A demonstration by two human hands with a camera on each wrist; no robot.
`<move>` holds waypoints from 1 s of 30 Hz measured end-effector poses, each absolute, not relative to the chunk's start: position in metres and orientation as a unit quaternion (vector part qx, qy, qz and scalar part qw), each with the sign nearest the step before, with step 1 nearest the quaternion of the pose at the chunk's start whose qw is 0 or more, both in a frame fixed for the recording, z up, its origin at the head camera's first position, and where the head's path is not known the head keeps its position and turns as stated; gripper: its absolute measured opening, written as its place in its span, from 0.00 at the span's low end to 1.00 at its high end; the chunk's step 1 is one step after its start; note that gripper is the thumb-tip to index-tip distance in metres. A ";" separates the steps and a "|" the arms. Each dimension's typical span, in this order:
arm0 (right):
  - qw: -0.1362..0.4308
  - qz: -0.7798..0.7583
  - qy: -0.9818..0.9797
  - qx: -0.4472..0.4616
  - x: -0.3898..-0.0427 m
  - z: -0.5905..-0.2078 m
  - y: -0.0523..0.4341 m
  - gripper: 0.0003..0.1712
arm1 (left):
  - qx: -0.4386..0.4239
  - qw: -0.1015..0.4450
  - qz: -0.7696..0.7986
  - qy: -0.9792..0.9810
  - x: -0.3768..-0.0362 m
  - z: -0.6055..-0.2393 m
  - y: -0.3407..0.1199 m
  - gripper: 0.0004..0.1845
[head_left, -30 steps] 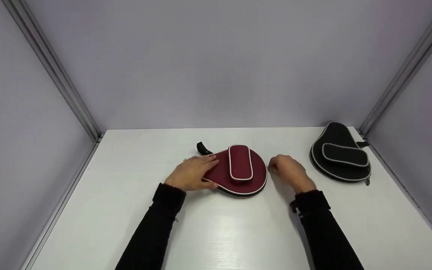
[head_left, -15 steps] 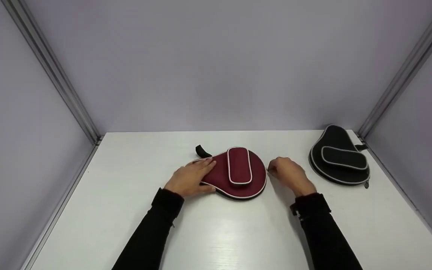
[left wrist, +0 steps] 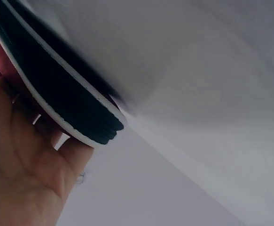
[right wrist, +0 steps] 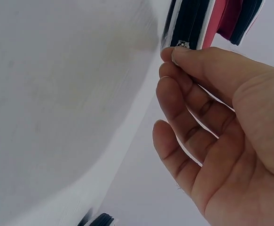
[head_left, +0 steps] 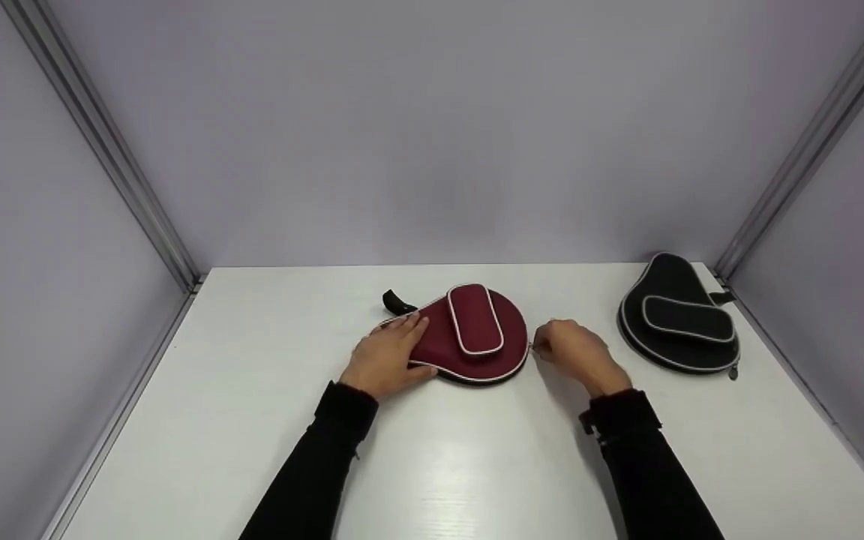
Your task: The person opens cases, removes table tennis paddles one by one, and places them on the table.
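A dark red table tennis paddle case [head_left: 510,319] with white piping and a raised pocket lies on the table, its narrow end pointing left. My left hand [head_left: 387,361] rests on that narrow end, fingers laid across the top and thumb along the near edge. The case's black zippered side [left wrist: 57,80] shows in the left wrist view. At the round end, my right hand [head_left: 578,356] pinches the zipper pull between thumb and forefinger. In the right wrist view the metal zipper slider [right wrist: 183,44] shows just past the fingertips, while the pull is mostly hidden.
A black paddle case [head_left: 672,277] with light piping lies at the right back of the white table [head_left: 252,322]. A black strap loop [head_left: 397,303] sticks out behind the red case's narrow end. Grey walls [head_left: 432,135] enclose the back and sides.
The red case has turned slightly and shifted a little left. My left hand stays on its narrow end, and my right hand keeps its pinch at the round end.
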State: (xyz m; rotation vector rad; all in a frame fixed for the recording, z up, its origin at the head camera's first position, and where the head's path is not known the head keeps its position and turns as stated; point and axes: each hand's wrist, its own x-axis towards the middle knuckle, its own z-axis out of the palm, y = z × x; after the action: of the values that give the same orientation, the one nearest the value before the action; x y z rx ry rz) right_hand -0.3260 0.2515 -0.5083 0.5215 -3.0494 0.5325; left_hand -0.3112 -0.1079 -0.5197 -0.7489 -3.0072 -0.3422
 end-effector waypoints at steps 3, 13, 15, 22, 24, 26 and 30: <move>-0.001 0.172 -0.971 0.166 -0.324 -0.509 0.252 0.06 | -0.240 0.013 -0.116 -0.964 -0.312 -0.519 -0.104 0.50; -0.023 0.172 -0.966 0.190 -0.321 -0.505 0.249 0.08 | -0.215 -0.005 -0.117 -0.970 -0.315 -0.515 -0.096 0.50; -0.030 0.175 -0.963 0.200 -0.321 -0.505 0.247 0.08 | -0.205 -0.013 -0.116 -0.972 -0.315 -0.514 -0.096 0.50; -0.040 0.168 -0.959 0.226 -0.321 -0.503 0.229 0.06 | -0.172 -0.019 -0.106 -0.979 -0.314 -0.510 -0.095 0.50; -0.038 0.164 -0.957 0.237 -0.320 -0.502 0.223 0.06 | -0.164 -0.021 -0.109 -0.980 -0.314 -0.509 -0.095 0.50; -0.039 0.163 -0.954 0.247 -0.318 -0.502 0.217 0.09 | -0.159 -0.023 -0.113 -0.981 -0.314 -0.509 -0.096 0.51; -0.044 0.168 -0.948 0.267 -0.314 -0.501 0.204 0.16 | -0.163 -0.004 -0.116 -0.980 -0.329 -0.531 -0.100 0.52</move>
State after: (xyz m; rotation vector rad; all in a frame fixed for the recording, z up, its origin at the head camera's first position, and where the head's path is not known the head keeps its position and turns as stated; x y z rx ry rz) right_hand -0.3136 0.2042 -0.5012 0.8642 -3.0645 0.5422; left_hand -0.3285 -0.0996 -0.5309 -0.5123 -3.0859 -0.3658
